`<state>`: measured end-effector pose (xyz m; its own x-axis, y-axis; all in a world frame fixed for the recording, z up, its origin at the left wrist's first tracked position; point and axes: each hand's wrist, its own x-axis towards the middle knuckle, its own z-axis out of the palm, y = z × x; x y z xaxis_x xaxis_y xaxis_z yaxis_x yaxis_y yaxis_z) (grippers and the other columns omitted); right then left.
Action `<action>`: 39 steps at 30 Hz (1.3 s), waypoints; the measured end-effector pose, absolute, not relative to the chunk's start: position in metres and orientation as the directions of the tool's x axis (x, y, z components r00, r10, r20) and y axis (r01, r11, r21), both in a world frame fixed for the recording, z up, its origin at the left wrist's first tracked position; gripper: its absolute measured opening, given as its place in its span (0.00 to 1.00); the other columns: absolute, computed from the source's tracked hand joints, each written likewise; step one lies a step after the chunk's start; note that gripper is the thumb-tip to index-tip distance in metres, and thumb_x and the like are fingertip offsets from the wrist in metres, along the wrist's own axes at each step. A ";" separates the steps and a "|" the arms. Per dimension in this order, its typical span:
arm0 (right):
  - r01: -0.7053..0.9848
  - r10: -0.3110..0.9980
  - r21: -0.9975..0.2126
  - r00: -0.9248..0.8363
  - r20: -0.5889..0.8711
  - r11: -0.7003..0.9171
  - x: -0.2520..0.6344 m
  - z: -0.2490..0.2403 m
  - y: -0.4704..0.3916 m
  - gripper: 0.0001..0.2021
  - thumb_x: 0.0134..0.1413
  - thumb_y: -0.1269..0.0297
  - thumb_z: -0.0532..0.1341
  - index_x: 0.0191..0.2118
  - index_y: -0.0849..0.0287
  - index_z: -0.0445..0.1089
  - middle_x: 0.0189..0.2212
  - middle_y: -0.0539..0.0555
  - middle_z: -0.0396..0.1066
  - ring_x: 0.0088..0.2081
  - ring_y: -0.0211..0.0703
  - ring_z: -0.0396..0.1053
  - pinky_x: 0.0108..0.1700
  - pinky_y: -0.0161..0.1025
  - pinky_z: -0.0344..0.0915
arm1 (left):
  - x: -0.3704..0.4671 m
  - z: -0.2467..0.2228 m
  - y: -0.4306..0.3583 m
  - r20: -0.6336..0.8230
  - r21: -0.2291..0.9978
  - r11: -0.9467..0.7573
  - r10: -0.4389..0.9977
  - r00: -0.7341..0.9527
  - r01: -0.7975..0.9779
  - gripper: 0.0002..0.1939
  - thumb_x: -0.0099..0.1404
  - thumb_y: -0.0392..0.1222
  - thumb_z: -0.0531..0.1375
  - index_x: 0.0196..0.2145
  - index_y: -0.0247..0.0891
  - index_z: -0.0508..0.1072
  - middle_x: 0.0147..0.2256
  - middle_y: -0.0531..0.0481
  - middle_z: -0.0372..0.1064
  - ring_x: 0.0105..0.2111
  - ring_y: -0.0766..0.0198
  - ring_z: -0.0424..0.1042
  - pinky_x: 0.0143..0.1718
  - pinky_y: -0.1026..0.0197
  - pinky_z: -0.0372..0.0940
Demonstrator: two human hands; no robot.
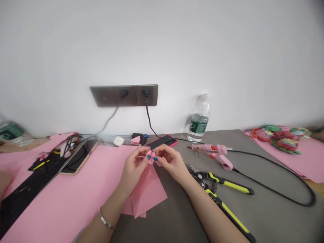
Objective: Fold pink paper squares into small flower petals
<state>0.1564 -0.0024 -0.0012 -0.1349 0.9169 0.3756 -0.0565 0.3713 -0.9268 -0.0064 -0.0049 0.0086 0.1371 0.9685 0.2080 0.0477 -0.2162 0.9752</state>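
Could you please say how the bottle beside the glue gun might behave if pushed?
The bottle may tip, standing tall and narrow; its rounded body would probably roll once down. Its clear, plastic-looking sides might dent if squeezed.

Illumination: bright, diffuse, fairly even; pale wall [162,44] grey-white, dimming toward the upper right corner. Upright bottle [199,121] throws a soft shadow on the wall to its left, suggesting light from the right. Highlights: clear plastic of same; faint sheen on bracelet [106,220]. Small red glow on glue gun [215,152].

Optics: wide-angle; far-left bottle [12,132] stretched and blurred. Left part of socket panel [103,96] smeared. Colourful bundle [286,138] soft. Folded pink paper [151,158]: creases only moderately crisp.
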 end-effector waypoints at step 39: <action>-0.146 0.945 -0.938 -0.046 0.325 0.316 0.153 -0.001 -0.003 0.07 0.51 0.61 0.66 0.32 0.57 0.71 0.28 0.50 0.68 0.30 0.40 0.66 0.30 0.36 0.64 | -0.007 0.010 -0.005 0.316 0.944 -0.324 0.940 0.127 0.053 0.06 0.61 0.37 0.64 0.37 0.40 0.72 0.34 0.52 0.71 0.38 0.64 0.73 0.44 0.62 0.68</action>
